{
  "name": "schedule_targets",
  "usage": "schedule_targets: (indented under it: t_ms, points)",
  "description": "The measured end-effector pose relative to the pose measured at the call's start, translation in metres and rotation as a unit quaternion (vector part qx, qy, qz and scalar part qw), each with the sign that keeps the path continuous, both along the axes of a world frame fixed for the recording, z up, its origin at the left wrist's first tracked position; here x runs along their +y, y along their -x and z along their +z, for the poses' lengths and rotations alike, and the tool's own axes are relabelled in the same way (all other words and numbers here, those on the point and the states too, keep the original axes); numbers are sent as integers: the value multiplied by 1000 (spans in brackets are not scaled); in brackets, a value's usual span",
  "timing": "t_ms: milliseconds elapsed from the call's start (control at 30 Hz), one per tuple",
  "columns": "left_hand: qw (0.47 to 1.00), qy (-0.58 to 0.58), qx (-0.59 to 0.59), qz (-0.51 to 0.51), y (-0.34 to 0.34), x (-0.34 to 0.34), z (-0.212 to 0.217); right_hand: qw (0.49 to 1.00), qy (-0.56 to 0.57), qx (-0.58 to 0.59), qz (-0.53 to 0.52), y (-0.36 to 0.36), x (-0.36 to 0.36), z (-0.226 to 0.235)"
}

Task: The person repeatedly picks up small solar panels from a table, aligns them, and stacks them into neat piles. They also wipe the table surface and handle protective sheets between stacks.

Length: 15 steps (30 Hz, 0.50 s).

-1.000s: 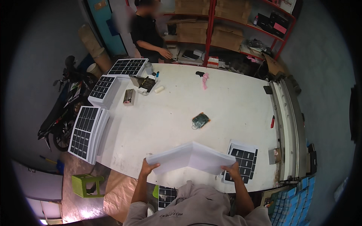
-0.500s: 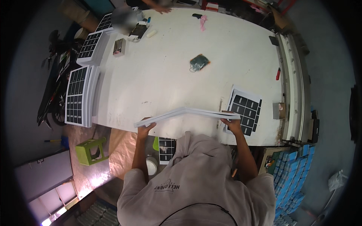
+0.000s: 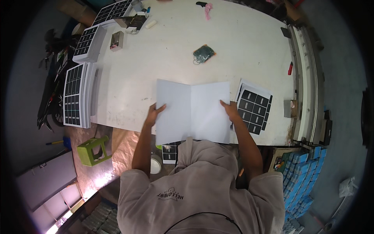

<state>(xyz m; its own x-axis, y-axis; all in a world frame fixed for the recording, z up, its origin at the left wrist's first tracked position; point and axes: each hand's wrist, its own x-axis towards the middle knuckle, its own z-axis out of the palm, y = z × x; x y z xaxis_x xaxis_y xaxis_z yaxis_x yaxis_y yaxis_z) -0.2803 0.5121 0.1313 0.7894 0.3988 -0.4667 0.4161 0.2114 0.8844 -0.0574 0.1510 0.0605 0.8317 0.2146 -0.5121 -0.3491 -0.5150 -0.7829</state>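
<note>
A stack of white paper sheets (image 3: 193, 111), creased down the middle like an open book, is held up at the table's near edge. My left hand (image 3: 154, 113) grips its left side, thumb on top. On the opposite side my right hand (image 3: 230, 110) grips it the same way, thumb over the face. The fingers of both hands are partly hidden behind the paper. Just right of my right hand lies a small pile of printed sheets (image 3: 255, 107) with dark rectangles in a grid.
Tall stacks of printed sheets (image 3: 78, 95) line the left edge of the white table (image 3: 136, 82). A bagged dark item (image 3: 204, 54) lies mid-table. A long metal rail (image 3: 306, 85) runs along the right. A green stool (image 3: 92, 151) and blue bundles (image 3: 302, 179) stand below.
Both hands have come closer together. The paper stack, earlier seen edge-on and nearly flat, is now tipped up with its white faces showing. A person's hand at the far edge has mostly left view.
</note>
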Motion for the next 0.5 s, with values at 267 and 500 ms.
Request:
schedule_targets:
  t_ms: [267, 500]
  points:
    - [996, 74, -31, 27, -40, -106, 19, 969, -237, 68, 4, 83, 39, 65]
    - [921, 374, -106, 24, -61, -102, 41, 811, -455, 347, -123, 55, 36, 64]
